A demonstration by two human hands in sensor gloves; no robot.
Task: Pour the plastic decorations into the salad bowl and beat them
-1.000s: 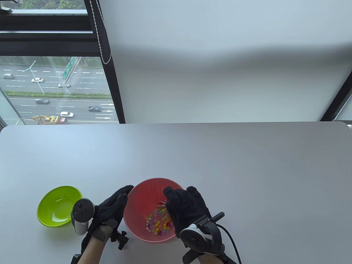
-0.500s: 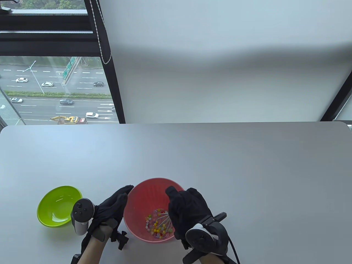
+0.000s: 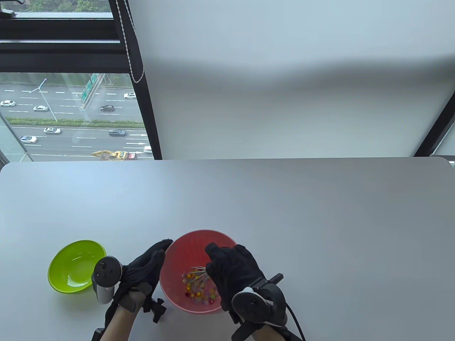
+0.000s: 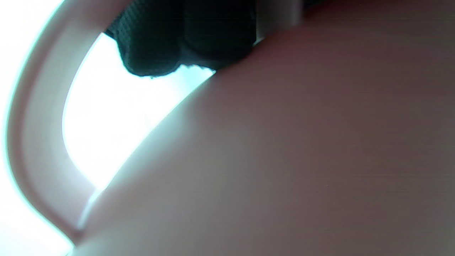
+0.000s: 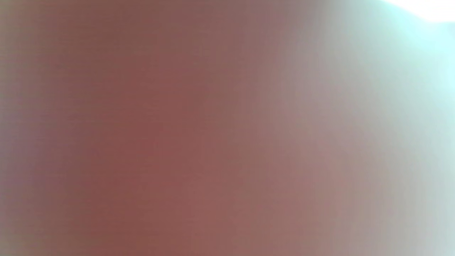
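A pink salad bowl (image 3: pixel 183 250) stands near the table's front edge with several small coloured plastic decorations (image 3: pixel 197 290) on its bottom. My right hand (image 3: pixel 231 267) reaches over the bowl's right side and grips a wire whisk (image 3: pixel 197 274), whose wires sit among the decorations. The handle is hidden under the glove. My left hand (image 3: pixel 150 262) lies with straight fingers against the bowl's outer left wall. In the left wrist view the gloved fingers (image 4: pixel 185 39) touch the pink wall (image 4: pixel 284 160). The right wrist view shows only a blurred pink surface (image 5: pixel 160 142).
A green bowl (image 3: pixel 76 264) with nothing in it sits to the left of my left hand. The grey table (image 3: pixel 284 213) stretches back to a window and a white blind. A black cable (image 3: pixel 296 318) trails from my right wrist.
My right hand has swung left with the whisk, and the wires and decorations have shifted toward the bowl's left half. My left hand and both bowls have stayed put.
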